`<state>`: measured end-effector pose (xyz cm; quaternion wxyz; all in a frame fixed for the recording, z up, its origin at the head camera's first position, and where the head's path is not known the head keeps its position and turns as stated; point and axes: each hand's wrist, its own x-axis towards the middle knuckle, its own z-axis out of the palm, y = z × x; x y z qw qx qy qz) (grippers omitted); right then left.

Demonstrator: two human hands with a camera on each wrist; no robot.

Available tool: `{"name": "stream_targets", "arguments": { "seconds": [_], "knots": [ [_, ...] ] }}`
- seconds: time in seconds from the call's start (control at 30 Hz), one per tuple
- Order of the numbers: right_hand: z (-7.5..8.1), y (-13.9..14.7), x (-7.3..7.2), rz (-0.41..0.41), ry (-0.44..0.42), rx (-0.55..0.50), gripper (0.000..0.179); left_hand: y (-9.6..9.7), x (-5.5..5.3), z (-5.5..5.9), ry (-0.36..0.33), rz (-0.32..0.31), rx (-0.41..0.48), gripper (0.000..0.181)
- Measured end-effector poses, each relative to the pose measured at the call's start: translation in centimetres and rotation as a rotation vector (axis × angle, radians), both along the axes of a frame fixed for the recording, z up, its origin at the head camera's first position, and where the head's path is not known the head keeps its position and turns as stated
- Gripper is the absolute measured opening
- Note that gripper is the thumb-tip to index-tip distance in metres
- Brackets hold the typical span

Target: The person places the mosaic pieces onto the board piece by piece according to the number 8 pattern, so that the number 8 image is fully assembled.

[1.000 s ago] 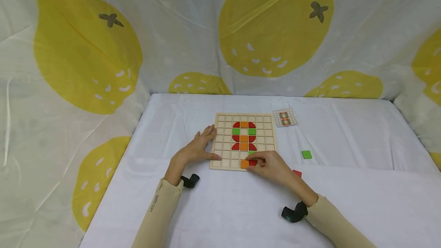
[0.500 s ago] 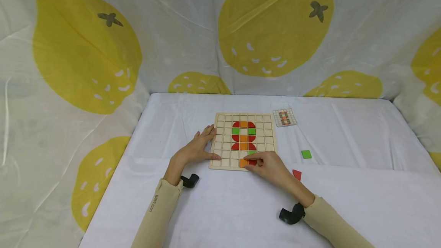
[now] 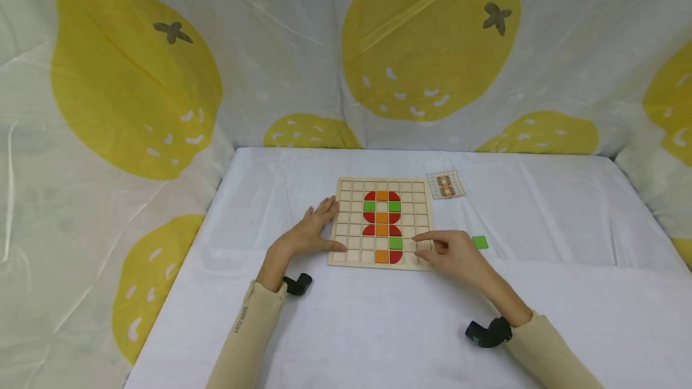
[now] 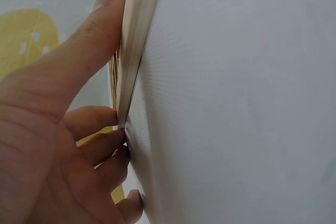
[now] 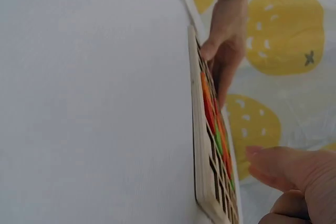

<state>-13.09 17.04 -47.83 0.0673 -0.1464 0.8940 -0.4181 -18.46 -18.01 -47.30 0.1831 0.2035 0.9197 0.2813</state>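
Observation:
A square wooden grid board point(image 3: 354, 258) lies on the white cloth, with red, orange and green tiles set in its middle columns. My left hand point(image 3: 308, 232) rests against the board's left side, thumb point(image 4: 86, 45) on its top face near the front corner. Over the board's right front part is my right hand point(image 3: 451, 254), thumb and index finger apart with nothing between them. An orange square point(image 3: 381, 256) and a red rounded tile point(image 3: 396, 257) sit side by side in the front row. Behind the red one is a green square point(image 3: 396, 243).
A small pattern card point(image 3: 446, 185) lies by the board's back right corner. A loose green tile point(image 3: 480, 242) lies just beyond my right hand. The loose red tile seen earlier is hidden by my right hand or forearm. A lemon-print cloth point(image 3: 303, 65) hangs behind.
My right hand has let go of the orange tile in the front row and moved right, toward the board's right edge. My left hand has stayed in place.

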Motion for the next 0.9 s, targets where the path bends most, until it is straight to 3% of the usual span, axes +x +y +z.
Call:
{"name": "stream_targets", "arguments": {
  "seconds": [0.53, 0.9],
  "knots": [
    [-0.9, 9.8, 0.7, -0.181, 0.071, 0.094, 0.034, 0.0, 0.1, 0.1, -0.008, 0.008, -0.001, 0.112],
    [-2.2, 11.7, 0.4, -0.177, 0.05, 0.054, 0.034, 0.1, 0.1, 0.1, -0.01, 0.008, -0.004, 0.113]
  ]
}}
